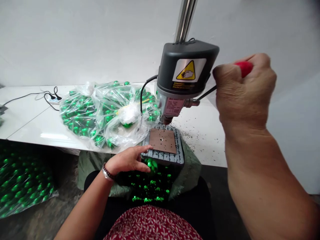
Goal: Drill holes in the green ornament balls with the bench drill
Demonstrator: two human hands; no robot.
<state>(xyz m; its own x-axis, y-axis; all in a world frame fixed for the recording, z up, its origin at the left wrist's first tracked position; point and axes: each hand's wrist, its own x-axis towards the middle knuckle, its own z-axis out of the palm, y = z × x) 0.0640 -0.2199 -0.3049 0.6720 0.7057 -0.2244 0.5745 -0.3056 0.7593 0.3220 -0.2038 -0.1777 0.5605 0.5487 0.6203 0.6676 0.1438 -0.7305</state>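
Observation:
My right hand [246,90] is raised at the right, closed round the red knob [245,68] of the feed lever on a small drill press [186,70]. The drill bit [164,127] stands above a brown square board [166,135] with a small hole, lying on the grooved metal base [178,150]. My left hand [128,159] is at the base's near left corner, index finger stretched toward the board and thumb apart, holding nothing. Just below its fingertips is a shiny green ball [152,165], over several more green balls [152,183] in front of my lap.
Clear plastic bags [110,113] full of green balls lie on the white table [30,123], left of the press. Another bag of balls [22,183] stands at lower left. A power strip [54,99] with cords lies further back. Dark shavings [193,133] are scattered right of the base.

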